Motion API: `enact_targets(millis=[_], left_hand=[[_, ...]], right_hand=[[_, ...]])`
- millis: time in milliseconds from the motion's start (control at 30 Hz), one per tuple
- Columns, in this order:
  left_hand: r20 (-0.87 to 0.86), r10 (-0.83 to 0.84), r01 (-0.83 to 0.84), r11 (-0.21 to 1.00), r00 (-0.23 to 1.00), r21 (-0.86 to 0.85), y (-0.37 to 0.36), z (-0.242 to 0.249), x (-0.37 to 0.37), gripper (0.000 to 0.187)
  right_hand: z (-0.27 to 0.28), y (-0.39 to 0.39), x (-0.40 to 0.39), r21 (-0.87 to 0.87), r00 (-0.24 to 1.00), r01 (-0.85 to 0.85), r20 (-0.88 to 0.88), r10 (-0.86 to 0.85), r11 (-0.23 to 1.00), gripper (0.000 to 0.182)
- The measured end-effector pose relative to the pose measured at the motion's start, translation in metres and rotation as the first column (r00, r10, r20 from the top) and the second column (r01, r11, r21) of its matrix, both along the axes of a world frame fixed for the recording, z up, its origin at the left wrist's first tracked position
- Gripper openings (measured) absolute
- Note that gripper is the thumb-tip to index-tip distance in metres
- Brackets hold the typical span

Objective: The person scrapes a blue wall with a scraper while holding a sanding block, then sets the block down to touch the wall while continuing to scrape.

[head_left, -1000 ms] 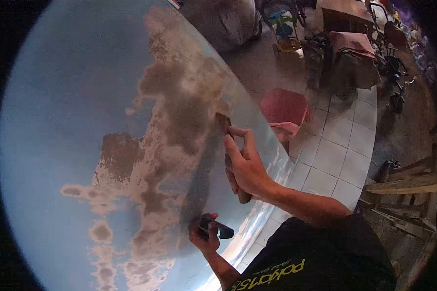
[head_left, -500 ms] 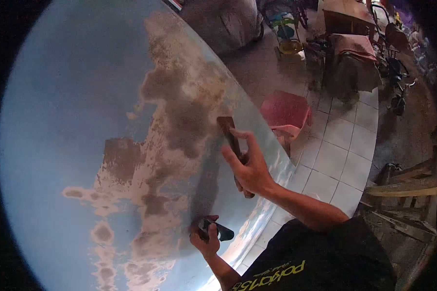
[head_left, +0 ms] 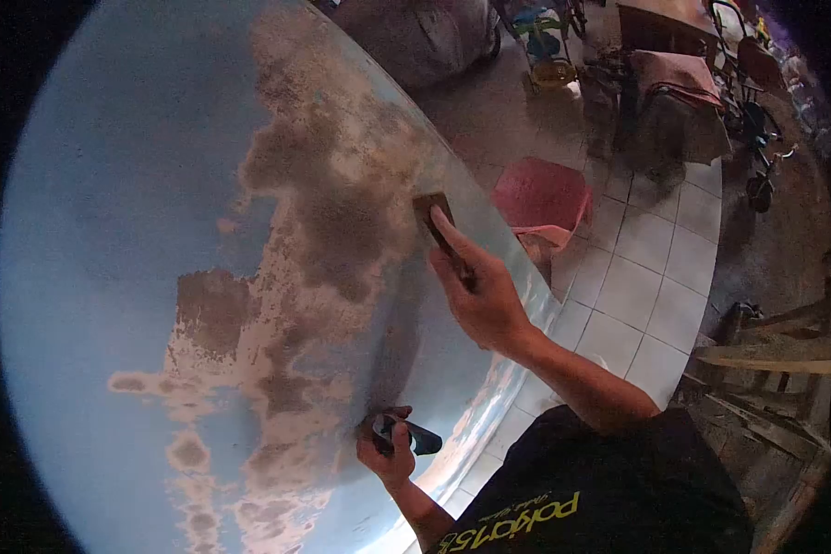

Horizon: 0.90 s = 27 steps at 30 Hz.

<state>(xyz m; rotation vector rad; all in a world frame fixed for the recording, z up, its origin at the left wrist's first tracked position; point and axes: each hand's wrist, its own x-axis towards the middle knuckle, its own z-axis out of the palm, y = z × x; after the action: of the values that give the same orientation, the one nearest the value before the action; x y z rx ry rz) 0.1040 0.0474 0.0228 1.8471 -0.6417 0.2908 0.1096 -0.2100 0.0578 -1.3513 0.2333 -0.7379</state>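
My right hand (head_left: 482,294) is closed around a long, narrow brown sanding block (head_left: 445,233), one finger stretched along its top. The block overlaps the right edge of a sanded patch on a large curved light-blue panel (head_left: 111,185). Pinkish-beige and grey-brown patches (head_left: 342,235) spread irregularly down the panel's middle. Lower down, close over the panel, my left hand (head_left: 388,457) grips a dark, bottle-like container (head_left: 419,439) with a pale ring near one end. Its exact kind I cannot tell.
Beyond the panel's edge lies a tiled floor (head_left: 628,286) with a red plastic stool (head_left: 540,196). A covered grey bulk (head_left: 415,42), a cloth-draped piece of furniture (head_left: 679,78) and a small stroller-like frame (head_left: 549,46) stand farther off. Wooden planks (head_left: 766,355) lie at right.
My right hand has shifted its hold on the sanding block, with a finger now lying along its top; the block's upper end sits slightly higher in view. My left hand keeps the container.
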Motion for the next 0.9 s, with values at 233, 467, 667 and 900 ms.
enact_targets(millis=[233, 467, 667, 900], left_hand=[[0.011, 0.034, -0.035, 0.997, 0.999, 0.069, 0.001, 0.001, 0.001, 0.032], [0.004, 0.04, -0.04, 0.999, 0.999, -0.014, -0.002, 0.0, -0.003, 0.033], [-0.065, 0.002, -0.002, 1.0, 0.998, -0.012, -0.006, 0.005, 0.0, 0.032], [-0.082, 0.087, -0.085, 0.996, 0.993, 0.026, -0.006, 0.002, -0.004, 0.035]], right_hand=[[-0.001, -0.004, 0.001, -0.01, 1.0, 0.023, -0.018, -0.023, 1.0, 0.044], [0.022, -0.023, -0.002, 0.07, 0.99, -0.007, -0.138, 0.016, 0.998, 0.043], [0.015, -0.026, 0.001, 0.017, 0.992, 0.023, -0.121, -0.021, 1.0, 0.042], [-0.008, -0.013, 0.009, -0.17, 0.966, 0.186, 0.211, -0.148, 0.968, 0.043]])
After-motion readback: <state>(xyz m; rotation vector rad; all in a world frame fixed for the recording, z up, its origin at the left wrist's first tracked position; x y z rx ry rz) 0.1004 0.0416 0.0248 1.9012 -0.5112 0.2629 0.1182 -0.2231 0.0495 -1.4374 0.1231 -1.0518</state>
